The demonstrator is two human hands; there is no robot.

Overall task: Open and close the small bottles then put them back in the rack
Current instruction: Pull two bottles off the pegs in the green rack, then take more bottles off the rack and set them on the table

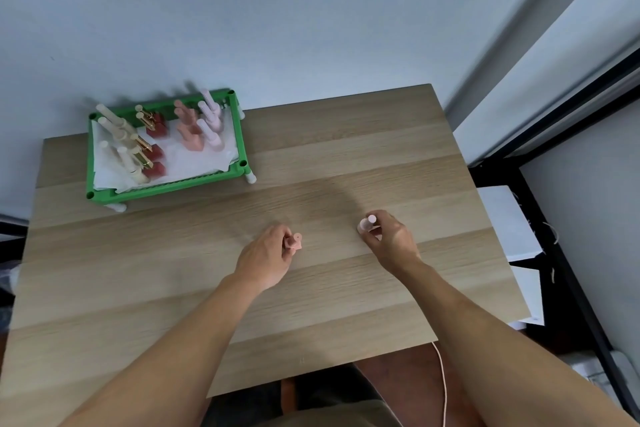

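Observation:
My left hand (268, 256) is closed around a small salmon-pink bottle (296, 241) near the middle of the wooden table (207, 281); its capped top pokes out past my fingers. My right hand (389, 236) grips a small pale pink bottle (366, 224), held upright with its cap on. The green rack (166, 189) stands at the table's far left, lined with white paper. It holds several upright small bottles: cream ones (117, 142), red ones with gold caps (152, 135), salmon ones (188, 128) and pale pink ones (209, 121).
A grey wall rises right behind the table. Black metal shelving (540, 204) with white sheets stands to the right. A thin pink cable (443, 388) hangs below the table's near edge beside my lap.

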